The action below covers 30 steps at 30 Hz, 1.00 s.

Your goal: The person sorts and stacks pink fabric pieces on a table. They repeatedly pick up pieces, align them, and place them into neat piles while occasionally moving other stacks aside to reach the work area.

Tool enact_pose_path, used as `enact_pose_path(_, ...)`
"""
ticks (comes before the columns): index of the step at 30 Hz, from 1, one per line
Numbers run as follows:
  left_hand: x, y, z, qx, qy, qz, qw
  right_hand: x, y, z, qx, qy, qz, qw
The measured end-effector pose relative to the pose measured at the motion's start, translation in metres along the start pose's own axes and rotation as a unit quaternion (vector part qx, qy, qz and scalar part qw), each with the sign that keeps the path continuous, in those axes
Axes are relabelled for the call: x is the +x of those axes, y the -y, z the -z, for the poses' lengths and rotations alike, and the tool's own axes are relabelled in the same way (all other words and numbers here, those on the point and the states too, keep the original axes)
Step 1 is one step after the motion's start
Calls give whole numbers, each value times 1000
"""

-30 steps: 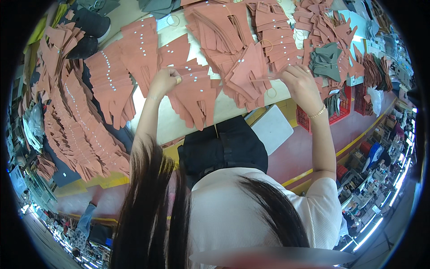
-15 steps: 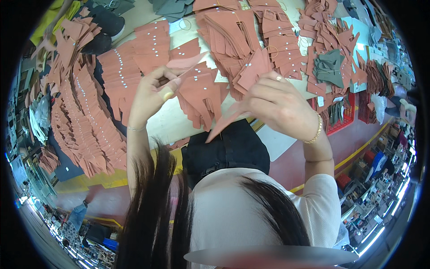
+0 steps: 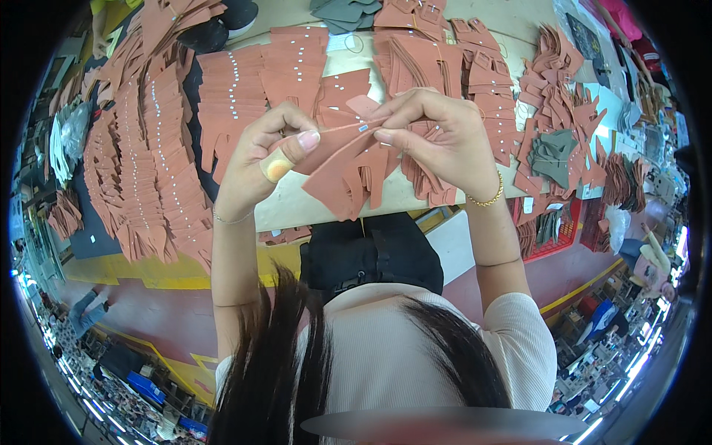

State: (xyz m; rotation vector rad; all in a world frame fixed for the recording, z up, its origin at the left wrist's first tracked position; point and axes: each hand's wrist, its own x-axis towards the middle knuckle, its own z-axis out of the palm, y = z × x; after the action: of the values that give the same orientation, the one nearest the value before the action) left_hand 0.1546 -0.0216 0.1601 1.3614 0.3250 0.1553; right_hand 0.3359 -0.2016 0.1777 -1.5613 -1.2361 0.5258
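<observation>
Two salmon-coloured pieces (image 3: 323, 150) are held above the table (image 3: 285, 213), pinched by the left hand (image 3: 265, 154), whose thumb is wrapped in a plaster (image 3: 276, 167), and by the right hand (image 3: 443, 138) beside a small pale label (image 3: 363, 127). Overlapping rows (image 3: 167, 141) are spread leftward; rightward, a grey-green bundle (image 3: 552, 157) is laid on similar pieces (image 3: 525, 178).

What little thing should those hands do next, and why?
Probably line up the two pink pieces, because their edges lie close together by the right hand but spread apart toward the left hand.
</observation>
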Motion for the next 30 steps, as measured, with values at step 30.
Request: enact_pose_path(30, -96, 108, 143, 179, -298, 169, 922, 40, -116, -235, 5, 199, -219, 955)
